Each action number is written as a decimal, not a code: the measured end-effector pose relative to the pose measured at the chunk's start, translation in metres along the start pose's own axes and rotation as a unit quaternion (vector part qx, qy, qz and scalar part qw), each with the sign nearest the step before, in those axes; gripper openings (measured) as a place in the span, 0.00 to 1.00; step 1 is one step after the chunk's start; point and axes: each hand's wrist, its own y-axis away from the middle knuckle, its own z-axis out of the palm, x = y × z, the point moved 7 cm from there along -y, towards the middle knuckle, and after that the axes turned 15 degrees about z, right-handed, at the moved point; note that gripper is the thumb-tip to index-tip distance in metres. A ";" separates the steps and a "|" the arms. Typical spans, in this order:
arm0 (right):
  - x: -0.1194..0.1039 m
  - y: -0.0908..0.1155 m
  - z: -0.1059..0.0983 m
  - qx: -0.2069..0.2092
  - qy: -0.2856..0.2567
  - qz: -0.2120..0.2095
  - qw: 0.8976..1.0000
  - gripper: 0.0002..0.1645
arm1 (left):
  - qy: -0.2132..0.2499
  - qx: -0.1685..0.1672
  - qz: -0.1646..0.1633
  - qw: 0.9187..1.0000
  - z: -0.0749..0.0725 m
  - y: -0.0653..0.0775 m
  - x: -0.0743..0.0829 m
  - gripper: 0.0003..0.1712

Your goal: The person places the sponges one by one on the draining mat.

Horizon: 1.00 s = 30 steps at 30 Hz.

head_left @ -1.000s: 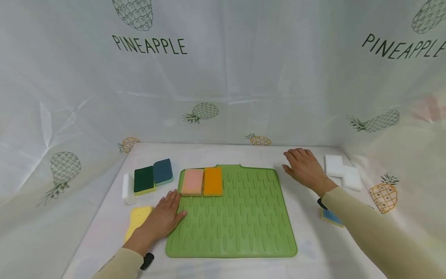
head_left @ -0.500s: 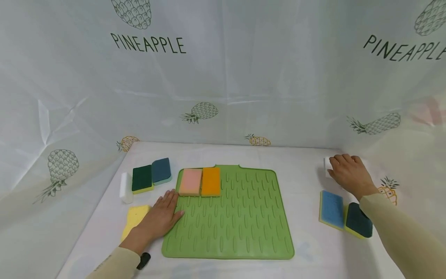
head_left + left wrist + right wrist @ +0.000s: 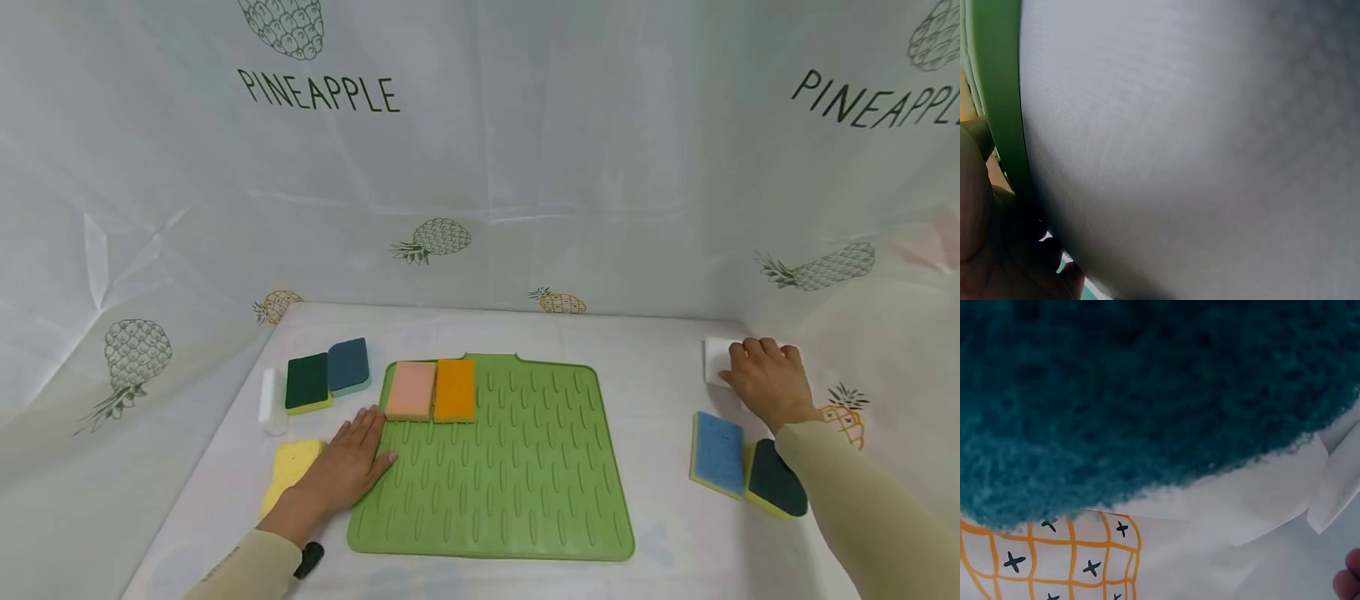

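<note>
My left hand (image 3: 347, 462) lies flat on the left edge of the green ridged mat (image 3: 525, 500), fingers straight beside a pink sponge (image 3: 410, 390). An orange sponge (image 3: 454, 390) sits right of the pink one, on the mat. At the back right, my right hand (image 3: 771, 383) is over the white sponges with fingers bent down, its thumb at the visible white sponge (image 3: 717, 362). The second white sponge is hidden, and I cannot tell whether the fingers grip it. In the right wrist view, a dark green scouring pad (image 3: 1147, 412) blocks most of the scene; fingertips (image 3: 1349, 575) show at lower right.
Left of the mat lie a white block (image 3: 272, 402), a dark green sponge (image 3: 307, 381), a blue-green sponge (image 3: 348, 365) and a yellow sponge (image 3: 292, 471). A blue sponge (image 3: 717, 452) and a dark green-and-yellow sponge (image 3: 777, 477) lie under the right forearm's side. Pineapple-printed sheeting (image 3: 585, 167) stands behind.
My right hand has moved right, from beside the mat's back right corner to over the white sponges, uncovering the blue and dark green sponges. My left hand has stayed on the mat's edge.
</note>
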 end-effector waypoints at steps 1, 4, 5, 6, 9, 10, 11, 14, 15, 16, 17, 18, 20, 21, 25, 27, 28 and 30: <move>0.001 -0.001 0.000 -0.003 -0.002 0.006 1.000 0.33 | 0.000 0.000 0.000 1.000 0.000 0.000 0.000 0.44; 0.003 -0.003 -0.001 -0.017 -0.008 0.021 1.000 0.43 | 0.000 0.000 0.000 1.000 0.000 0.000 0.000 0.44; 0.004 -0.004 -0.001 -0.022 -0.009 0.025 0.999 0.47 | -0.001 0.001 0.001 1.000 0.000 0.000 -0.001 0.44; 0.005 -0.005 -0.002 -0.026 -0.011 0.028 0.999 0.51 | -0.002 0.001 0.001 1.000 0.000 0.000 -0.001 0.44; 0.007 -0.007 -0.003 -0.042 -0.022 0.027 0.999 0.59 | -0.002 0.004 0.001 1.000 0.000 0.001 -0.001 0.44; 0.008 -0.007 -0.004 -0.047 -0.026 0.026 0.998 0.60 | -0.002 0.005 0.001 1.000 0.000 0.001 -0.001 0.44; 0.008 -0.007 -0.004 -0.052 -0.030 0.024 0.998 0.61 | -0.002 0.005 0.000 1.000 0.000 0.001 -0.001 0.44; 0.010 -0.006 -0.004 -0.067 -0.034 0.022 0.997 0.61 | 0.002 0.005 -0.001 1.000 0.000 0.001 -0.001 0.44; 0.010 -0.006 -0.004 -0.068 -0.033 0.021 0.997 0.61 | 0.002 0.004 -0.001 1.000 0.000 0.001 -0.001 0.44; 0.010 -0.005 -0.003 -0.067 -0.033 0.021 0.997 0.61 | 0.003 0.004 -0.001 1.000 0.000 0.001 -0.001 0.44; 0.009 -0.005 -0.003 -0.065 -0.034 0.020 0.997 0.62 | 0.004 0.003 -0.001 1.000 0.000 0.000 -0.001 0.44; 0.009 -0.005 -0.003 -0.062 -0.035 0.020 0.997 0.62 | 0.005 0.003 -0.002 1.000 0.000 0.000 -0.001 0.44; 0.009 -0.004 -0.002 -0.055 -0.034 0.017 0.998 0.64 | 0.006 0.002 -0.002 1.000 0.001 0.000 -0.002 0.44; 0.008 -0.004 -0.002 -0.053 -0.033 0.016 0.998 0.65 | 0.007 0.003 -0.003 1.000 0.001 0.000 -0.002 0.44; 0.008 -0.003 0.001 -0.054 -0.038 0.019 0.998 0.68 | 0.011 0.002 -0.004 1.000 0.002 0.001 -0.003 0.44; 0.008 -0.002 0.002 -0.052 -0.041 0.022 0.998 0.68 | 0.014 0.002 -0.005 1.000 0.002 0.001 -0.003 0.44; 0.007 -0.003 0.002 -0.049 -0.043 0.024 0.998 0.68 | 0.015 0.002 -0.004 1.000 0.002 0.001 -0.003 0.44; 0.004 -0.004 0.000 -0.044 -0.047 0.028 0.998 0.66 | 0.016 0.003 -0.004 1.000 0.001 0.001 -0.002 0.44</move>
